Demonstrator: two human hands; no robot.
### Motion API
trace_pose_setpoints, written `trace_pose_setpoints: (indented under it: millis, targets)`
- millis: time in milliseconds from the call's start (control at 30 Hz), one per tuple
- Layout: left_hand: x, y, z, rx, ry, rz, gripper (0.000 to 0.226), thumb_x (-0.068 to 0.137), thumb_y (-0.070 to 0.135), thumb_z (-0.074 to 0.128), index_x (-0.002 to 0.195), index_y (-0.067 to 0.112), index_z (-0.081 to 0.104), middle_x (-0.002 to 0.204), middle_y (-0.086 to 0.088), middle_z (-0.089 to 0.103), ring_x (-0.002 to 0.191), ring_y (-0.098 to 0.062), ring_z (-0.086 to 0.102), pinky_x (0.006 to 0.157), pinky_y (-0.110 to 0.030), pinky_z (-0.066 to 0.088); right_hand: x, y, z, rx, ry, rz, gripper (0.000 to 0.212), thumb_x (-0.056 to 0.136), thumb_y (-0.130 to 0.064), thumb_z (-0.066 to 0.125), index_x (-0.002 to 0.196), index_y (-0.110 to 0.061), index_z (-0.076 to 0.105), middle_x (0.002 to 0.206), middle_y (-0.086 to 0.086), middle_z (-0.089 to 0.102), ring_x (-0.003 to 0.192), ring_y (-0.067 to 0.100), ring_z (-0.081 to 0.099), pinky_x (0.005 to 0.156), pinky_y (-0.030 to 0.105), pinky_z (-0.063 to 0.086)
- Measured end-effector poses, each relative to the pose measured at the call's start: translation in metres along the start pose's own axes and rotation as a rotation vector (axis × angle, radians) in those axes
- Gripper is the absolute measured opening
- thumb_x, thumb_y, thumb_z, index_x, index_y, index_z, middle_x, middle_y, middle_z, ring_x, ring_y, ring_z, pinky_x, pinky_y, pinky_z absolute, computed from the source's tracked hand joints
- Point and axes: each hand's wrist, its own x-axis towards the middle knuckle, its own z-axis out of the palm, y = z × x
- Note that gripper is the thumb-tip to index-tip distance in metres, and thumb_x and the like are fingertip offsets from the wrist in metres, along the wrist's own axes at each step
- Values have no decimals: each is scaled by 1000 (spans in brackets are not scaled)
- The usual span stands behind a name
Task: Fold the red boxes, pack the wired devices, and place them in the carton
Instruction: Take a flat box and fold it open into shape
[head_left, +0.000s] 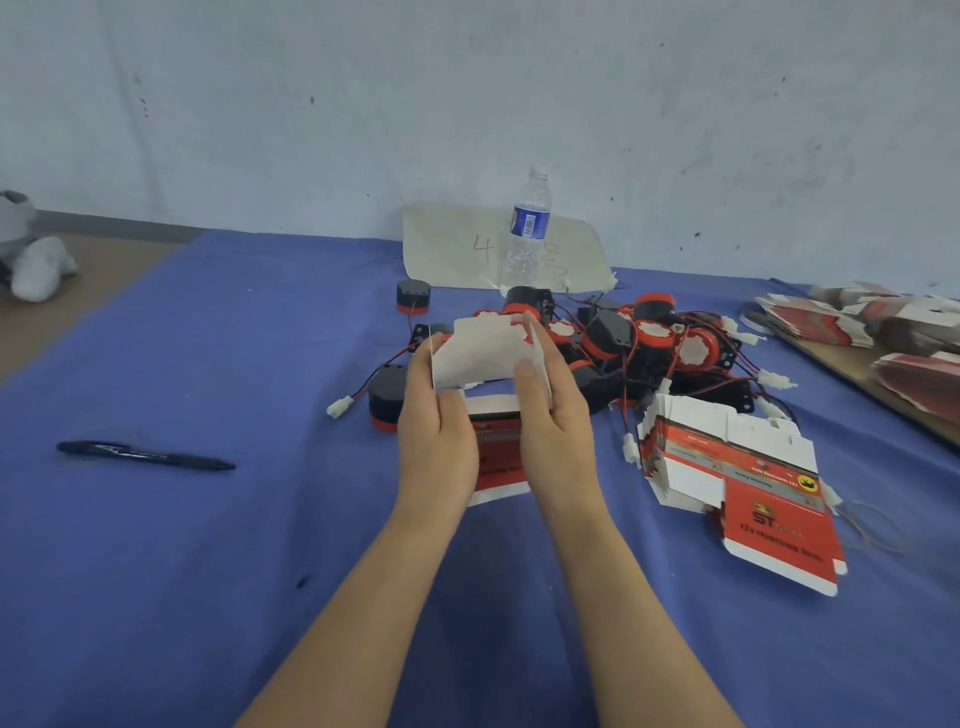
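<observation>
One red box (478, 358) is in work, held just above the blue-covered desk (182, 597) at the centre of the view. The left hand (439, 421) grips its left side panel with curled fingers. The right hand (558, 421) pinches the right side, thumb pressed on the white inner face and fingers behind. The box is partly erected: the white inside faces the camera, the upper flaps stand open, and a red printed panel hangs below the hands. The step in hand is judged to be folding, the first of the three. No device is in this box yet.

The next move probably calls for squaring the walls and tucking the flaps at one end, leaving the other end open for loading. A unit must then be taken from the heap of wired devices (649, 343) just behind the hands. Their red and black leads are tangled, so one unit must be freed without dragging the others. A single device (387, 402) lies apart at the left and looks the easier pick.

A stack of flat box blanks (727, 462) lies right of the hands. The top blank shows large letters "ST" and a line that appears to begin "12v"; smaller print is not legible. A water bottle (527, 228) stands at the rear with a blue label, its text unreadable. Behind it, a sheet of paper (452, 249) bears a handwritten "4". A pen (145, 454) lies at the left. The carton is not in view.
</observation>
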Motion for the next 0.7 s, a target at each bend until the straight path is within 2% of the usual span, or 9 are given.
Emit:
trace_pose_setpoints:
  millis: [133,200,267,333,367,433,467,600,700]
  targets:
    - [4,-3,-1,-14,-10,-67,49,99,5,27,133,36,45,127,6,56,109,-11,58,82,-23,52,3,0,-4,153,-44,170,27,97,-50,40,105,-52,67,110,-21,67,105,-2,62,94,31,50]
    - [2,-1,-1,7,-30,-24,48,100,6,29,128,41,45,130,9,54,112,-4,55,85,-15,50,4,0,-5,124,0,143,28,99,-33,45,102,-52,66,112,-21,66,110,3,60,100,43,47]
    - [1,0,0,-1,-57,-7,46,100,10,32,134,39,43,138,9,50,120,-3,51,98,-19,45,3,2,-6,74,21,120,38,95,-17,49,104,-51,63,113,-18,65,110,8,60,99,46,48]
    - [-1,3,2,-63,-113,-20,38,101,23,39,137,33,45,137,4,53,124,-13,51,105,-37,44,4,6,-8,75,39,114,41,92,-9,48,113,-42,60,115,-13,65,108,11,61,96,46,50]
    - [-1,5,2,-122,-152,-43,35,99,37,43,134,33,50,130,3,59,118,-16,57,99,-41,48,5,8,-10,90,47,113,42,91,-6,46,115,-38,60,115,-12,65,108,11,61,96,45,50]
    - [-1,9,3,-275,-200,-112,38,90,59,43,118,39,60,110,7,70,97,-13,68,78,-31,57,6,8,-12,103,52,99,43,91,-3,44,113,-36,61,113,-13,66,107,11,61,94,40,51]
    - [-1,11,3,-301,-191,-118,34,90,59,40,110,43,62,103,11,71,92,-9,69,72,-26,56,6,8,-12,107,50,91,42,91,-2,44,112,-34,62,113,-12,66,106,11,61,91,38,51]
    - [-4,15,4,-148,-99,67,29,102,32,38,96,53,57,100,33,63,101,3,60,86,-19,50,6,8,-10,158,58,39,35,92,4,44,115,-17,60,111,-2,65,96,5,59,78,21,50]
    - [-5,15,3,-129,-112,117,29,102,27,40,98,52,55,104,33,60,103,2,58,84,-17,50,5,7,-11,164,55,4,32,93,4,44,115,-15,58,109,-1,63,93,5,58,76,19,49]
